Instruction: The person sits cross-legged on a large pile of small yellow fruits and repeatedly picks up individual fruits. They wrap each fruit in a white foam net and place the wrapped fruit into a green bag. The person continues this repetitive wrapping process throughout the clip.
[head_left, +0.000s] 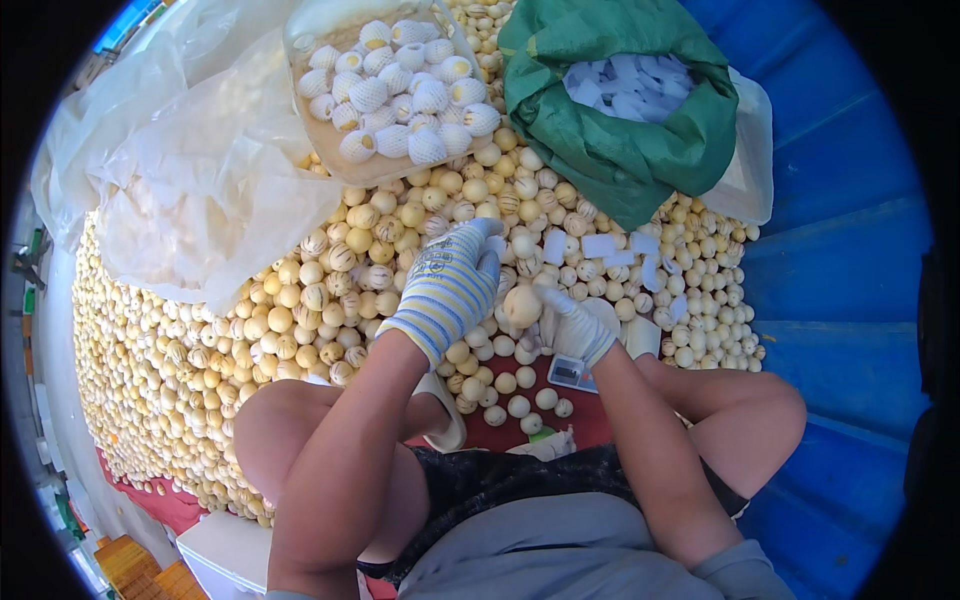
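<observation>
My right hand (576, 328), in a pale knit glove, grips a light yellow pepino melon (523, 306) low over the fruit pile. Just left of it my left hand (452, 283), in a blue-and-yellow striped glove, is raised with its fingers bent forward and the thumb near them. Whether anything lies between those fingers is hidden. Around both hands spreads a heap of pepino melons (364, 217), some with purple streaks. Several flat white pieces (598, 246) lie on the fruit beyond my right hand. Partly beneath that hand is a small digital scale (571, 372).
A clear plastic bin (315, 142) at the back holds fruit in white foam nets (391, 79). Beside it stands a green woven sack (622, 150) of flat white pieces. Translucent plastic bags (202, 202) cover fruit at left. A blue corrugated wall (832, 277) bounds the right.
</observation>
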